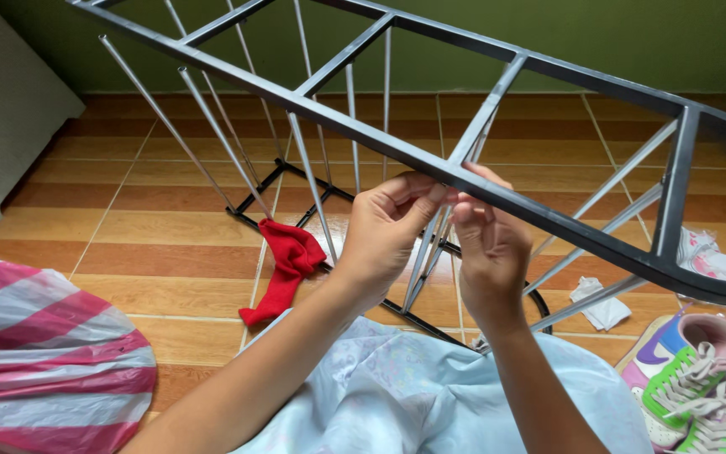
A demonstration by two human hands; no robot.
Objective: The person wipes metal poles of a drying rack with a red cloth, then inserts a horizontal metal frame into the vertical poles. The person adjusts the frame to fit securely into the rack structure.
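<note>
We see our two forearms bare from elbow to wrist, no sleeves, watch or bracelets. Our left hand (384,227) and right hand (487,252) wear no rings or gloves. Below them, our pale blue garment (397,395) carries a faint print.

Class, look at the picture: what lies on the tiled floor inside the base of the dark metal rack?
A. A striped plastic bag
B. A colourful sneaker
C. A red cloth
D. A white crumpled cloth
C: the red cloth is draped over the base of the rack on the floor, while the striped bag, sneaker and white cloth lie outside it.
</note>
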